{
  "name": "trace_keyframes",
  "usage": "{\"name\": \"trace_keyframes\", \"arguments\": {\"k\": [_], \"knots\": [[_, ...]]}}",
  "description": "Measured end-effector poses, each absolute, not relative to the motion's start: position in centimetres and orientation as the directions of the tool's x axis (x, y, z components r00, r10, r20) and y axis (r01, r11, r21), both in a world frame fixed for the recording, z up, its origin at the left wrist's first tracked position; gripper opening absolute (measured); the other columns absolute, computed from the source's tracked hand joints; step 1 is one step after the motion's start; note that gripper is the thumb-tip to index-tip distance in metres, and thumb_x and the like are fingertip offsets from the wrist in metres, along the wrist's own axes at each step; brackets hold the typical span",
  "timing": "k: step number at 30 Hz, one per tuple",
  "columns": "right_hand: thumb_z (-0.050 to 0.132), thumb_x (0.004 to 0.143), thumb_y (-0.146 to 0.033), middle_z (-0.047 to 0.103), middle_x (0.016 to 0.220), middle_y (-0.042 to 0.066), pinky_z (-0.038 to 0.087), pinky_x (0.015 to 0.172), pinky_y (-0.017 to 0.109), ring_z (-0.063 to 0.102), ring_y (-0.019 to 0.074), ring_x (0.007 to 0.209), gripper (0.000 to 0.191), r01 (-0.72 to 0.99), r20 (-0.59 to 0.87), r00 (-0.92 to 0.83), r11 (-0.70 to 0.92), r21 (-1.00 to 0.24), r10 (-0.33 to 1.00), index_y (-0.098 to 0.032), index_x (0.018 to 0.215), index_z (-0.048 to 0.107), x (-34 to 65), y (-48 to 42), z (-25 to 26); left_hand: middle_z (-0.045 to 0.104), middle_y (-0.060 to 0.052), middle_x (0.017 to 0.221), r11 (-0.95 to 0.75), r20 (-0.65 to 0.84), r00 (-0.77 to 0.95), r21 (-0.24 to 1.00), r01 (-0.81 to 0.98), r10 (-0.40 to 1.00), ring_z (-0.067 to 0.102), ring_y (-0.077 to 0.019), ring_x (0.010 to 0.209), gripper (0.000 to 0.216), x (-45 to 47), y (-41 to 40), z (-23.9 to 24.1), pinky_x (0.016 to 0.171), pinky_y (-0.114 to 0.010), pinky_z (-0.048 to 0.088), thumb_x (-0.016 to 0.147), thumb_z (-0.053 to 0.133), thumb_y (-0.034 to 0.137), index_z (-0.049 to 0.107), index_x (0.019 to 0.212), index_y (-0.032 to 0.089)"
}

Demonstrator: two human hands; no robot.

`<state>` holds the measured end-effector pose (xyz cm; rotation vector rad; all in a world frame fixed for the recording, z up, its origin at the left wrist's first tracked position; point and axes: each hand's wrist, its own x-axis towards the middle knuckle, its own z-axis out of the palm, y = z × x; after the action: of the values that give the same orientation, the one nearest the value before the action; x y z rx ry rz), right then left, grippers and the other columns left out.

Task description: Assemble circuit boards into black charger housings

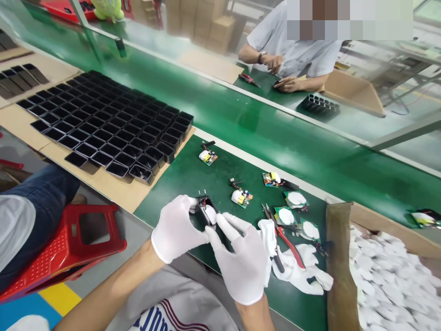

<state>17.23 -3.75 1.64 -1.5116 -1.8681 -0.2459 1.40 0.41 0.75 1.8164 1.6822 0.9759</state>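
Both my hands wear white gloves. My left hand [174,230] is closed around a small black plastic housing [206,210] with metal prongs sticking up and a white part inside. My right hand [241,262] pinches the same housing from the right, fingers pressed on its edge. Loose green circuit boards lie on the green mat beyond: one [208,156] far left, one [241,196] in the middle, one [274,179] to the right. Red-handled pliers [285,241] rest on a spare white glove [299,271] right of my hands.
Rows of empty black housings [103,124] stand on cardboard at the left. A cardboard box of white parts [389,280] sits at the right. A green conveyor belt [275,124] runs behind the mat. Across it another person works. A red stool [76,239] stands at lower left.
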Motion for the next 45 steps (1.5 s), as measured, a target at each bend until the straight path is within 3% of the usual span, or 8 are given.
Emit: {"name": "trace_keyframes", "arguments": {"k": [3,9,19,23,26,34,41,45], "knots": [[0.076,0.097,-0.025,0.081,0.109,0.007,0.06,0.073,0.038,0.077,0.0254,0.088,0.028,0.93,0.613,-0.115,0.301,-0.209,0.781,-0.03,0.125,0.079,17.5,-3.8,3.0,0.068,-0.002,0.077,-0.166,0.263,-0.029,0.685,0.709,0.964,0.07,-0.0222,0.07,0.014,2.3,0.4,1.8,0.068,-0.033,0.057,0.07,0.072,0.029,0.064,0.08,0.022],[0.074,0.097,-0.022,0.081,0.112,0.008,0.062,0.085,0.041,0.078,0.0272,0.097,0.036,0.912,0.595,-0.012,0.253,-0.324,0.804,-0.027,0.132,0.074,19.2,-2.1,3.3,0.065,-0.003,0.071,-0.279,0.381,0.055,0.564,0.777,0.923,0.069,-0.0238,0.069,0.014,4.5,2.9,2.8,0.062,-0.032,0.053,0.073,0.073,0.029,0.061,0.074,0.022],[0.066,0.102,-0.03,0.082,0.107,0.009,0.064,0.093,0.038,0.079,0.026,0.1,0.033,0.903,0.357,-0.025,0.174,-0.394,0.934,-0.021,0.132,0.077,22.4,7.0,5.4,0.073,-0.007,0.081,-0.398,0.276,0.288,0.669,0.628,0.917,0.075,-0.0298,0.082,0.027,7.2,13.5,5.1,0.079,-0.039,0.061,0.067,0.086,0.033,0.064,0.075,0.02],[0.067,0.102,-0.028,0.081,0.12,0.009,0.061,0.102,0.039,0.078,0.026,0.109,0.033,0.913,0.299,0.035,0.092,-0.398,0.954,-0.022,0.133,0.076,24.7,15.3,5.6,0.079,-0.013,0.106,-0.365,0.285,0.229,0.691,0.624,0.931,0.077,-0.0329,0.104,0.039,8.2,16.8,6.3,0.094,-0.043,0.061,0.074,0.089,0.033,0.073,0.105,0.015],[0.067,0.103,-0.023,0.077,0.129,0.016,0.057,0.11,0.049,0.074,0.0291,0.119,0.033,0.92,0.252,0.16,-0.051,-0.389,0.955,-0.015,0.135,0.071,26.2,22.6,5.3,0.078,-0.014,0.117,-0.366,0.32,0.189,0.694,0.62,0.928,0.074,-0.0332,0.116,0.055,7.3,15.1,6.6,0.105,-0.047,0.059,0.075,0.093,0.036,0.07,0.12,0.014],[0.061,0.107,-0.042,0.069,0.13,0.013,0.057,0.102,0.046,0.07,0.026,0.115,0.031,0.935,0.206,0.29,-0.231,-0.271,0.935,-0.017,0.124,0.069,24.6,25.9,5.8,0.075,-0.002,0.096,-0.255,0.293,0.02,0.792,0.555,0.956,0.074,-0.0257,0.092,0.031,-0.8,3.4,-1.0,0.085,-0.043,0.062,0.08,0.085,0.014,0.071,0.105,0.024],[0.086,0.077,-0.056,0.073,0.095,0.009,0.051,0.075,0.034,0.071,0.0256,0.083,0.035,0.961,0.022,-0.067,0.07,-0.267,0.998,-0.023,0.083,0.075,16.5,20.0,3.0,0.077,-0.013,0.102,-0.045,0.639,-0.297,0.462,0.886,0.71,0.073,-0.0323,0.093,0.035,-7.0,3.0,-1.9,0.082,-0.046,0.056,0.085,0.088,0.034,0.075,0.112,0.017],[0.079,0.081,-0.041,0.072,0.09,0.011,0.05,0.076,0.035,0.07,0.0259,0.083,0.022,0.931,0.017,-0.08,0.081,-0.355,0.997,-0.02,0.078,0.072,14.4,19.8,2.1,0.079,-0.011,0.106,0.028,0.584,-0.232,0.337,0.941,0.778,0.074,-0.0315,0.089,0.023,-8.5,4.9,-0.6,0.073,-0.042,0.055,0.08,0.091,0.028,0.083,0.101,0.025]]}}
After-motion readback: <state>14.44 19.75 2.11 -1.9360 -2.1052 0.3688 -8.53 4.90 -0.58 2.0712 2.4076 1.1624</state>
